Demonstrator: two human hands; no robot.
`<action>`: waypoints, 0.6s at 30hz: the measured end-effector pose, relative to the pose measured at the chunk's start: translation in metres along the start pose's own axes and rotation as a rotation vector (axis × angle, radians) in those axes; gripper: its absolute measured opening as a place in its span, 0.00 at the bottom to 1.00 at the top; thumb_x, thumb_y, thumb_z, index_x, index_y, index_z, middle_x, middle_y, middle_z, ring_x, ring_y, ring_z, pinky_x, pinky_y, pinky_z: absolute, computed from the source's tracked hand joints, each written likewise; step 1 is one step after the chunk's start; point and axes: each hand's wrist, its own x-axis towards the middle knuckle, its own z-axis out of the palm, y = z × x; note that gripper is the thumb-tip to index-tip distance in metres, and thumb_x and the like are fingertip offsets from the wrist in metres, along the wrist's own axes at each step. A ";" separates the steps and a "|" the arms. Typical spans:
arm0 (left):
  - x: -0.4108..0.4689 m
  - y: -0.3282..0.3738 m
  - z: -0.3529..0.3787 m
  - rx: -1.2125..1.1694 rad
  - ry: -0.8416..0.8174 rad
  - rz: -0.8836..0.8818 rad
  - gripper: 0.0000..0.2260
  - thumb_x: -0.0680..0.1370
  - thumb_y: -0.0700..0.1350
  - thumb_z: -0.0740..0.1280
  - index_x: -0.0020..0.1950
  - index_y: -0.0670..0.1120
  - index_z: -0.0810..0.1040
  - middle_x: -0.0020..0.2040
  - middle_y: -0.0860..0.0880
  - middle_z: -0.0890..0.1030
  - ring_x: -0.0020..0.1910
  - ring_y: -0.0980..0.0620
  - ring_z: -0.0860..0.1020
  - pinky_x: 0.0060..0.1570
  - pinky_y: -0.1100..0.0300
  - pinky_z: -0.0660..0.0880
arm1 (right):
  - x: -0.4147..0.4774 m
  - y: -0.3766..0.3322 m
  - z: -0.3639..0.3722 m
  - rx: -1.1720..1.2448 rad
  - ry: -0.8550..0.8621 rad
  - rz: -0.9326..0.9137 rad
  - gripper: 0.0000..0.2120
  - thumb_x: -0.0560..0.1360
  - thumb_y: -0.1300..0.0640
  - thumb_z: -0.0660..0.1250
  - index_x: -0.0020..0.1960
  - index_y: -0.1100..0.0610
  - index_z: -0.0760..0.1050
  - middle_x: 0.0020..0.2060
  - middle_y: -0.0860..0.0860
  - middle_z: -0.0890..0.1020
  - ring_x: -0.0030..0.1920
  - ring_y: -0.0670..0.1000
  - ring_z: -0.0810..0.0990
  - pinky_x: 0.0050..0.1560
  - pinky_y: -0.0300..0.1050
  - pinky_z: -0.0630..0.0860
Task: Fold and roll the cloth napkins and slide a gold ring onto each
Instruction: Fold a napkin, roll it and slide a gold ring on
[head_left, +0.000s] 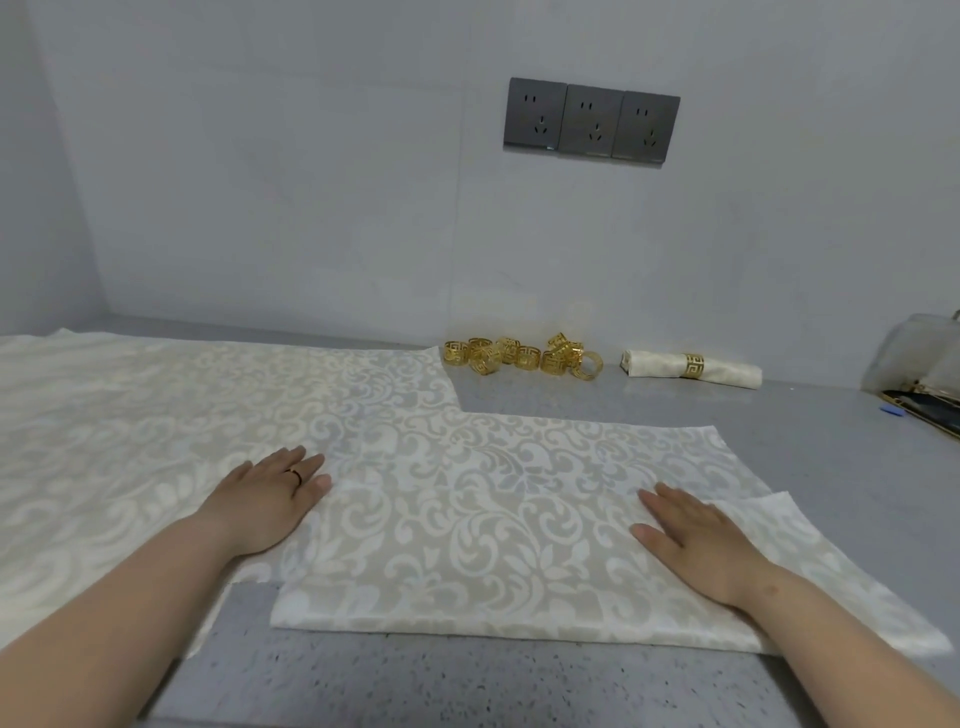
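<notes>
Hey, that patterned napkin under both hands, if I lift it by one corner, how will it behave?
Probably floppy: the napkin lies flat and its folded layers follow the counter. Its thin edge suggests it is light. Its sheen hints it may slide when the left hand or right hand pushes it.

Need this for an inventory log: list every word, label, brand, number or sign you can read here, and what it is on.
No readable text anywhere.
Wall sockets: blank, only pin holes.
Gold rings: cut-out key pattern, no letters.
Napkin: leaf scroll pattern only.
Items at the right edge: too blurred to tell.
</notes>
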 end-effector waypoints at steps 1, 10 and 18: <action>0.001 -0.003 -0.001 0.001 0.001 0.004 0.23 0.82 0.55 0.43 0.76 0.50 0.48 0.77 0.52 0.47 0.75 0.54 0.46 0.72 0.57 0.44 | 0.000 0.006 -0.001 0.002 -0.012 0.012 0.29 0.79 0.40 0.43 0.75 0.50 0.41 0.75 0.48 0.43 0.75 0.47 0.43 0.73 0.44 0.41; 0.000 -0.011 -0.006 0.013 0.011 -0.025 0.22 0.82 0.53 0.44 0.76 0.50 0.50 0.77 0.51 0.49 0.75 0.53 0.49 0.72 0.57 0.47 | -0.006 0.032 -0.007 0.003 -0.020 0.104 0.28 0.79 0.40 0.45 0.75 0.49 0.43 0.76 0.48 0.45 0.75 0.49 0.46 0.74 0.47 0.43; -0.011 0.068 -0.002 -0.224 0.063 0.251 0.23 0.81 0.54 0.50 0.75 0.50 0.53 0.76 0.51 0.53 0.75 0.53 0.53 0.71 0.61 0.49 | 0.013 -0.006 -0.031 -0.010 0.082 0.018 0.21 0.78 0.46 0.57 0.70 0.48 0.62 0.67 0.48 0.68 0.69 0.52 0.62 0.68 0.46 0.57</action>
